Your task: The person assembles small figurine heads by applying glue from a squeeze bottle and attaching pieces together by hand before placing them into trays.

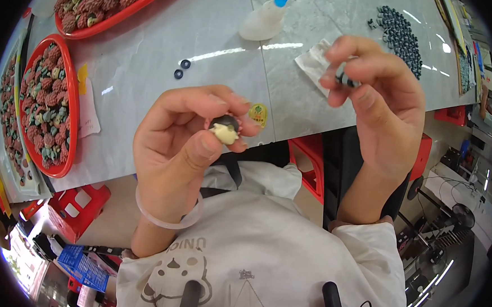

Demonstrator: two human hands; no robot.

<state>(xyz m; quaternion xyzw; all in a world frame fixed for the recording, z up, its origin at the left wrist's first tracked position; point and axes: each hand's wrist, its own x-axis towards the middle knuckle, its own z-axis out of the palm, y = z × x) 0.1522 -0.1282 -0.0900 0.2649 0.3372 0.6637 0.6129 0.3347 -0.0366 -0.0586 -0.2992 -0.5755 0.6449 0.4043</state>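
My left hand [171,135] is closed around a small rounded piece [225,131], dark on top, cream on the lower side and reddish at its edge. Thumb and fingertips pinch it just over the table's near edge. Higher and to the right, my right hand [389,100] pinches a small dark and grey-blue piece [346,76] between thumb and fingers; its exact kind is too small to tell. The two pieces are apart. Two small dark rings [179,74] lie on the grey table [133,68] beyond my left hand, and a yellow-green sticker [258,114] is beside its fingertips.
Red trays [68,137] of reddish and greenish pieces stand at the left. A white squeeze bottle [262,22] with a blue tip lies at the far middle. White crumpled paper [312,64] is near my right hand. Many dark pieces [400,39] spread at the far right.
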